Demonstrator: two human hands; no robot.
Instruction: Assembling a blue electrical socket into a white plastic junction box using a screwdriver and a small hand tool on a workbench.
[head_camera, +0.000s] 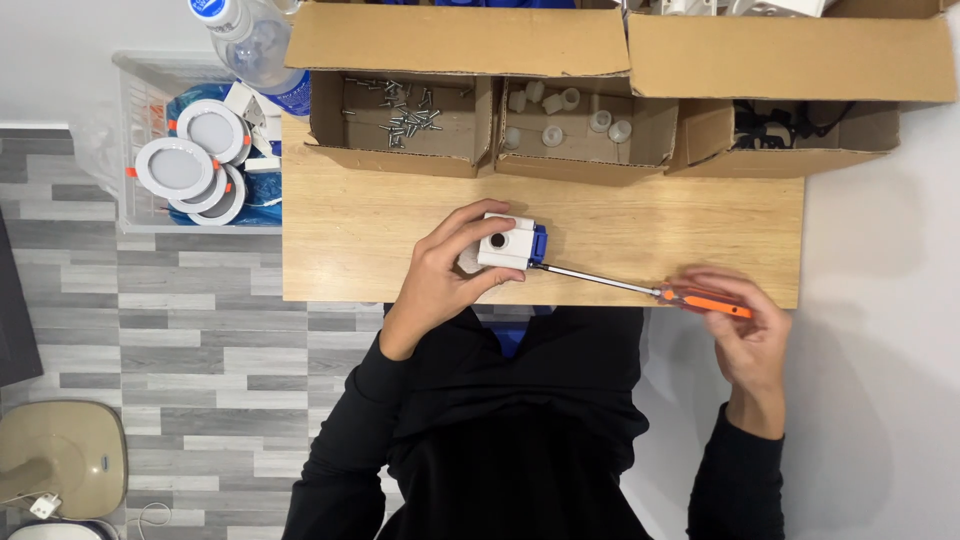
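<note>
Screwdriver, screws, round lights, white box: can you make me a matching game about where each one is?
Things:
1. screwdriver
2. screws
3. round lights
4. white box

Places:
A. in the clear bin left of the table
B. in the left hand
C. in the right hand
D. in the left cardboard compartment

Pairs: 1-C, 2-D, 3-A, 4-B

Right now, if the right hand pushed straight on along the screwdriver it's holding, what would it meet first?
Probably the small white and blue box held by the left hand: the right hand aims the screwdriver at its blue side, tip apparently touching.
</note>
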